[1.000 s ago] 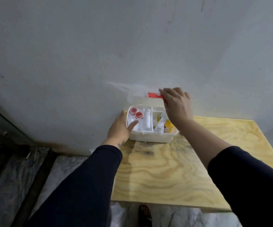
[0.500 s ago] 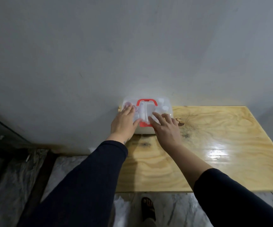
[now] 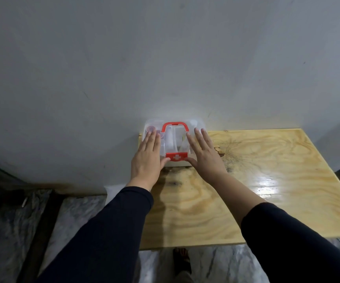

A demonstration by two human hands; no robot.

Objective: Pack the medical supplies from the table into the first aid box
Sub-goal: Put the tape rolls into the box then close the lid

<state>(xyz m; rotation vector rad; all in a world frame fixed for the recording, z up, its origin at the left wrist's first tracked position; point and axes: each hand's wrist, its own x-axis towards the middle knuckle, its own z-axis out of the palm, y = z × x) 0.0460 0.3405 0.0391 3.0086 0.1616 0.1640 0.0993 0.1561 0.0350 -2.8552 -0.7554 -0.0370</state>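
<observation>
The white first aid box point(image 3: 174, 142) stands at the table's far left corner, against the wall. Its clear lid is down, with a red handle point(image 3: 175, 126) lying flat on top and a red latch point(image 3: 176, 156) with a white cross at the front. Supplies show faintly through the lid. My left hand point(image 3: 147, 158) lies flat on the lid's left side, fingers spread. On the lid's right side rests my right hand point(image 3: 202, 155), also flat, its thumb beside the latch.
The wooden table point(image 3: 257, 180) stretches to the right and toward me, with a glare patch at the right. A grey wall point(image 3: 165, 68) rises directly behind the box. Marble floor point(image 3: 83, 211) and a sandalled foot point(image 3: 182, 260) show below the table's near edge.
The lid, held open by my right hand a second ago, has come down shut. Both hands now lie flat on top of it, and the latch shows at the front.
</observation>
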